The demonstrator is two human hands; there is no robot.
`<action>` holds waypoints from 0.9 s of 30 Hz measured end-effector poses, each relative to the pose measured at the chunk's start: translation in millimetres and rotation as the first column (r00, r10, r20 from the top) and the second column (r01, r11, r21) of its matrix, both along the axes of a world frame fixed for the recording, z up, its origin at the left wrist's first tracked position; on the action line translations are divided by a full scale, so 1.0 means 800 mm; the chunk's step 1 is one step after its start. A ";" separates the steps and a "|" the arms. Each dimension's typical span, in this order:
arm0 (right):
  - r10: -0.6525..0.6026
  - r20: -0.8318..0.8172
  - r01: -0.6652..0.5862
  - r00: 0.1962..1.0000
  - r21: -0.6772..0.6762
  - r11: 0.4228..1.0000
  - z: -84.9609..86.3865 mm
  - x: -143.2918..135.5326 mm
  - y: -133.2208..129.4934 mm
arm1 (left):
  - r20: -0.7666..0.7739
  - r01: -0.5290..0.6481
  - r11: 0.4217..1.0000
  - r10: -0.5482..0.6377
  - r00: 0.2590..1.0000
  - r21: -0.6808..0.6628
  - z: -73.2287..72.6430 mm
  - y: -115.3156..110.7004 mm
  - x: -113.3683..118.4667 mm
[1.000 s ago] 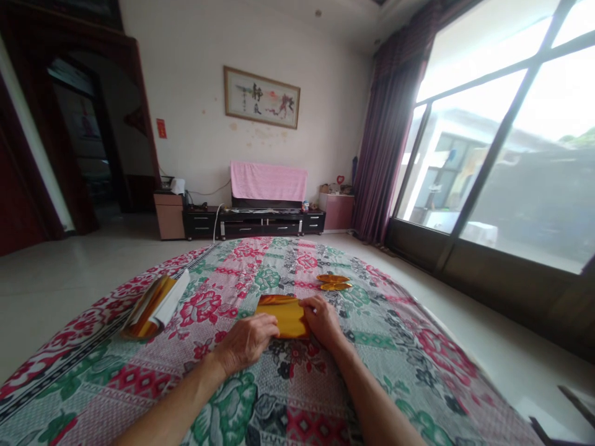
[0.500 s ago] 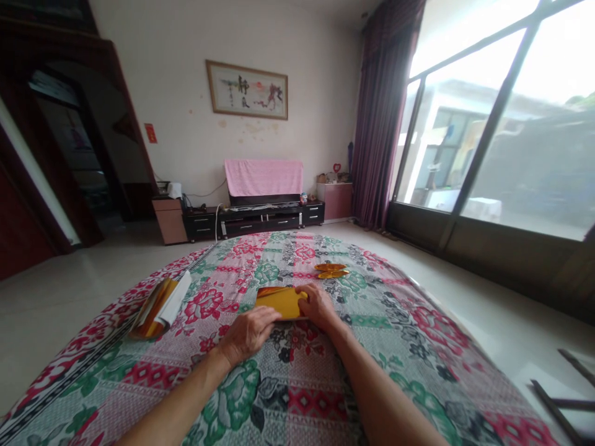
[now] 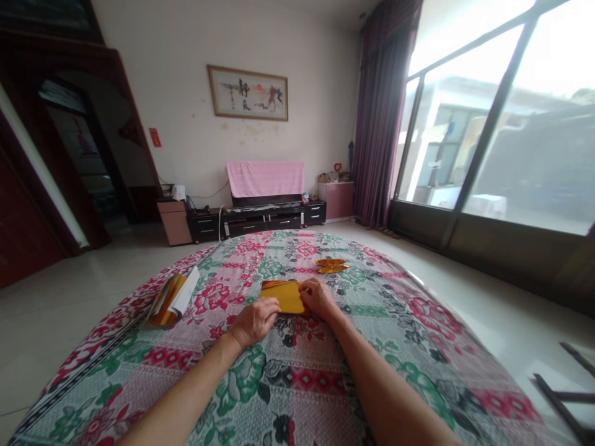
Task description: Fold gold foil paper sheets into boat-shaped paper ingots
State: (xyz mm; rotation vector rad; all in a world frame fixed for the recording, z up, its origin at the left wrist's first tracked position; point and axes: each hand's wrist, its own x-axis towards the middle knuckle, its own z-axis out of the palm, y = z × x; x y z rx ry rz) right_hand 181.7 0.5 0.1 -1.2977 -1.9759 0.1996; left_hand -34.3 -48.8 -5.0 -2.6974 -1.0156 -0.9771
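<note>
A gold, shiny sheet of paper [image 3: 289, 297] lies on the patterned tablecloth in front of me, with a darker orange-brown band along its far left edge. My left hand [image 3: 255, 319] is closed at the near left edge, fingers bent over the sheet. At the right edge, the curled fingers of my right hand [image 3: 318, 298] grip the paper, thumb side hidden in part. Just beyond the right hand rest two narrow folded gold paper pieces [image 3: 331, 266], pointed at their ends.
A bundle of gold and white paper [image 3: 171, 298] in clear wrapping lies on the left of the round table, whose floral tablecloth [image 3: 320, 384] hangs over the edge. Past the table stands a low black cabinet [image 3: 267, 220]. Dark bars [image 3: 564, 393] show at lower right.
The view has shifted slightly. Both hands remain on the gold paper, and the left fingers look more bent at its near edge. The folded pieces and the bundle have stayed put.
</note>
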 end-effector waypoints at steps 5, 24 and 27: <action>-0.008 0.005 0.008 1.000 0.007 1.000 0.002 -0.001 -0.002 | -0.011 -0.026 1.000 0.026 1.000 -0.008 0.000 0.000 0.001; 0.028 0.084 -0.028 0.996 0.000 1.000 0.010 -0.005 -0.016 | -0.056 -0.050 0.999 0.049 0.997 -0.015 0.007 -0.007 0.008; 0.032 0.076 -0.032 0.997 0.002 0.999 0.009 -0.005 -0.017 | -0.050 -0.046 0.999 0.046 0.998 -0.016 0.007 -0.007 0.008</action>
